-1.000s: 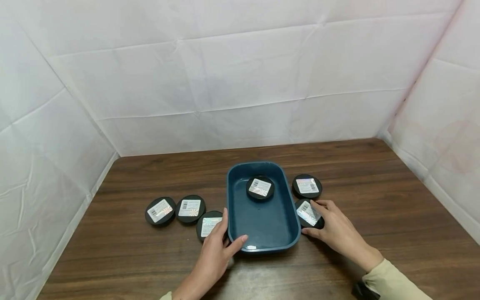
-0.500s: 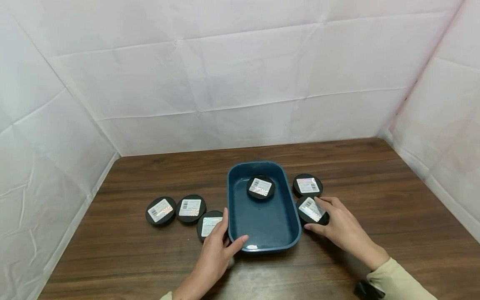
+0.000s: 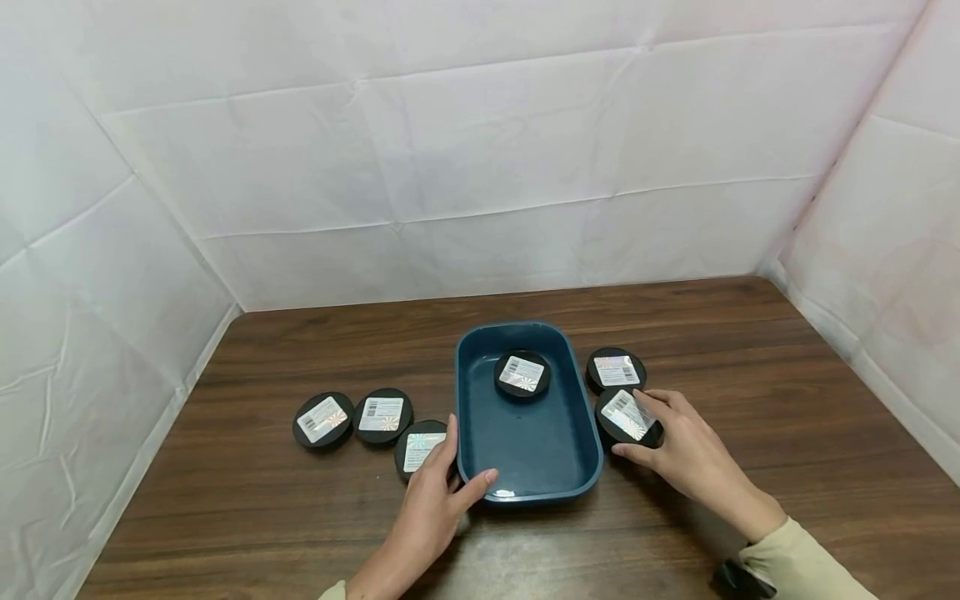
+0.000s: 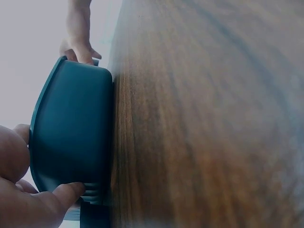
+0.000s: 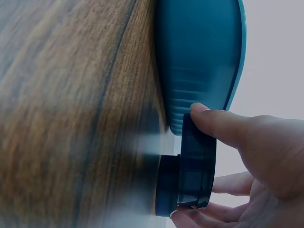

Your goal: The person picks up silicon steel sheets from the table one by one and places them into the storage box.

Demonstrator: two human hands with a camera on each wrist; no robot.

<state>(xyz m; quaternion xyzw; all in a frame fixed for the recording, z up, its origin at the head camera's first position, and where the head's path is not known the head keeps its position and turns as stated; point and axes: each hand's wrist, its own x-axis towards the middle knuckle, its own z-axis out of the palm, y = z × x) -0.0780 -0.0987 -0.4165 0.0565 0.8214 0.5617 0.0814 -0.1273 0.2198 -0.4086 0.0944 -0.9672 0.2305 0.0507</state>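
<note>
My left hand [image 3: 429,500] grips the left side of a deep blue plastic tray [image 3: 528,458], thumb over the rim and fingers against the outer wall. One flat, round black container [image 3: 521,375] with a white barcode label lies inside the tray's far half. At the tray's right, my right hand [image 3: 686,446] pinches another labelled black container [image 3: 628,416] by its edge, thumb on the near side. In the right wrist view this held container [image 5: 197,164] appears raised off the table. Just behind it rests a similar container [image 3: 616,370].
Left of the tray, three more labelled black containers lie on the wooden table [image 3: 247,467]: a left one [image 3: 322,420], a middle one [image 3: 383,415] and a right one [image 3: 422,450] partly behind my left hand. White sheeting [image 3: 480,167] encloses the back and sides.
My right hand has shifted slightly right and away from me, carrying the pinched container with it, so a gap shows beside the tray. My left hand and the tray stay put.
</note>
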